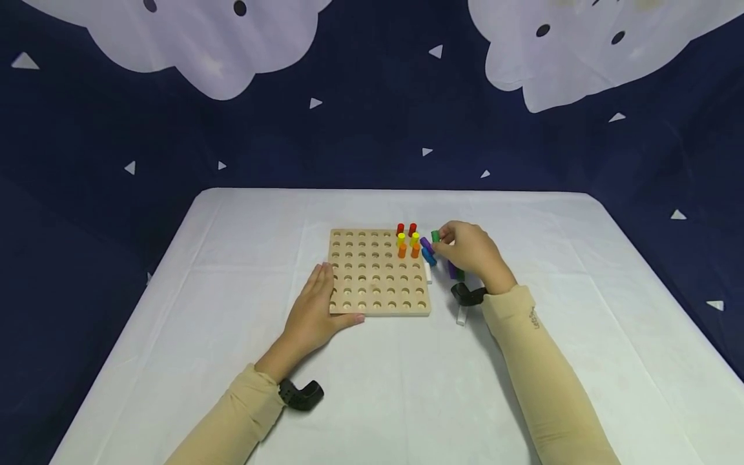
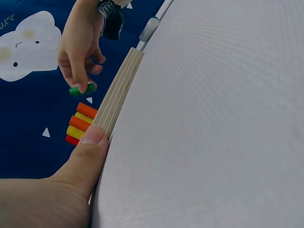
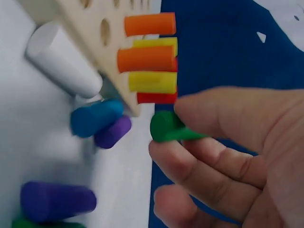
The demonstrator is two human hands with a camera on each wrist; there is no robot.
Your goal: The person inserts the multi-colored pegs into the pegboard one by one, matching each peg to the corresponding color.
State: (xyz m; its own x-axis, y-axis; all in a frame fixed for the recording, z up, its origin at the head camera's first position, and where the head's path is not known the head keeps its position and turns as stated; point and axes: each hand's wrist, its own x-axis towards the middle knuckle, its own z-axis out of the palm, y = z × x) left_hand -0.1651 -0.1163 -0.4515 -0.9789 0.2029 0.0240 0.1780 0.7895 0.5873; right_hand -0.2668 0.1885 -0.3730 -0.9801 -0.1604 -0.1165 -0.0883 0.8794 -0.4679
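Pinching a green peg (image 1: 435, 236) between thumb and fingertips, the right hand (image 1: 469, 252) is held just right of centre in the head view, beside the far right corner of the wooden pegboard (image 1: 372, 284). The board is steadied by the left hand (image 1: 314, 313), laid flat with fingers straight against its near left edge. Red pegs (image 1: 405, 228), yellow pegs (image 1: 408, 238) and orange pegs (image 1: 409, 250) are seen standing in the far right holes. A placing step is judged to be in hand; next, the green peg must be brought upright over a free hole beside the orange pair and lowered. Blue (image 3: 95, 117) and purple (image 3: 112, 132) pegs lie loose beside the board.
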